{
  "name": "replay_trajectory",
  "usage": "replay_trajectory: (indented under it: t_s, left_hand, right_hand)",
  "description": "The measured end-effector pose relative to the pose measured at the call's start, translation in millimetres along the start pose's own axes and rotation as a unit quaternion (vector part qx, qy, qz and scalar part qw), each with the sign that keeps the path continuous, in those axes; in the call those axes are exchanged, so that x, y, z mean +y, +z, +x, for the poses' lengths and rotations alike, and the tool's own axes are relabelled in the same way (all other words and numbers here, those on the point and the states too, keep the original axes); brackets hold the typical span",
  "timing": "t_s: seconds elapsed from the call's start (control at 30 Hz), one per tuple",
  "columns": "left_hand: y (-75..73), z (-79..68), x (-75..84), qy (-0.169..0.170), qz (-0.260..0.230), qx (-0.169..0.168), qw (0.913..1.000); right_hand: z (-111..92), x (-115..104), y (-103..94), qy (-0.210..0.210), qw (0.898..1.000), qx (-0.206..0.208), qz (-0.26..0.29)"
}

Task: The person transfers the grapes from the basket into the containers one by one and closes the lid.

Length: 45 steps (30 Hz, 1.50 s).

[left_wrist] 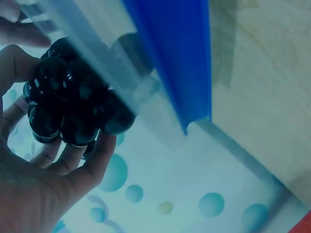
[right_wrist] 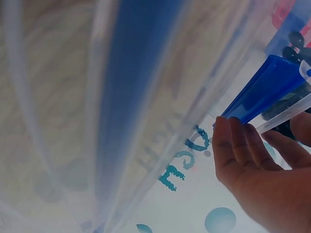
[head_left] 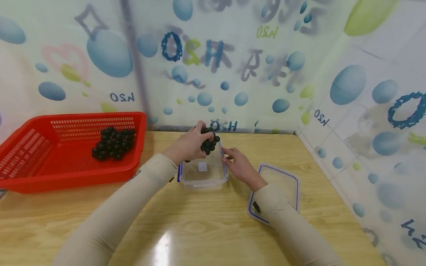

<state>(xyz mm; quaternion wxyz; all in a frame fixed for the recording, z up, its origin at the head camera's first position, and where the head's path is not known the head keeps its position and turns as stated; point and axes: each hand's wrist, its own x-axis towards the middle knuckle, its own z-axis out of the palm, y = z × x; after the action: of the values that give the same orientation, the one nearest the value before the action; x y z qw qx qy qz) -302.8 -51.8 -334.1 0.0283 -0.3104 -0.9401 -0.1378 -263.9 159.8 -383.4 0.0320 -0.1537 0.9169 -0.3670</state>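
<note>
A bunch of dark grapes (head_left: 209,142) is gripped by my left hand (head_left: 192,143) above the far part of a clear plastic container (head_left: 203,181) with blue clasps. In the left wrist view, curled fingers cup the grapes (left_wrist: 73,97) from below, close beside the container's wall and blue clasp (left_wrist: 177,58). My right hand (head_left: 240,165) holds the container's right rim. Seen from the right wrist, its fingers (right_wrist: 243,145) lie along the outside at a blue clasp (right_wrist: 267,90), with the thumb on the other side of the wall. A white square shows in the container's bottom.
On the left stands a red plastic basket (head_left: 76,178) with more dark grapes (head_left: 114,143) inside. A clear lid with a blue seal (head_left: 279,177) lies on the wooden table (head_left: 199,229) at right, partly under my right forearm. A patterned curtain (head_left: 213,96) hangs behind the table.
</note>
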Motion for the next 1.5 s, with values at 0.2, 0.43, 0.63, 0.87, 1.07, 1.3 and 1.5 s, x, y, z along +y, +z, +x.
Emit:
replay_trajectory:
  t_s: [0.2,0.43,0.63,0.87,1.07,1.3,1.5]
  left_hand:
    - [8.8,-0.8,-4.1,0.002,0.006,-0.032,0.9995]
    - [21.5,-5.3,-17.8,0.014,-0.016,-0.055,0.9982]
    - [32.6,-6.8,-23.0,-0.01,-0.026,-0.076,0.9967]
    - [34.4,-7.1,-21.3,-0.023,-0.024,-0.083,0.996]
    - [36.8,-7.3,-22.4,-0.014,-0.02,-0.072,0.9971]
    - [36.9,-8.6,-25.0,-0.014,-0.026,-0.063,0.9976]
    - [-5.0,-19.8,-24.2,-0.018,-0.062,-0.004,0.9979]
  right_hand:
    - [-1.3,-1.5,-0.5,-0.015,1.0,0.001,0.004]
    - [-2.4,-2.1,-0.2,-0.015,1.0,-0.003,0.0]
    - [-3.7,-3.9,-1.2,-0.015,1.0,-0.009,-0.002]
    - [-3.5,-1.9,1.0,-0.011,1.0,-0.011,0.001]
    - [-2.5,0.7,3.5,-0.007,1.0,-0.009,0.006]
    - [-2.0,0.5,4.8,-0.003,1.0,-0.011,0.0]
    - [-2.4,0.6,3.1,-0.011,1.0,-0.01,-0.007]
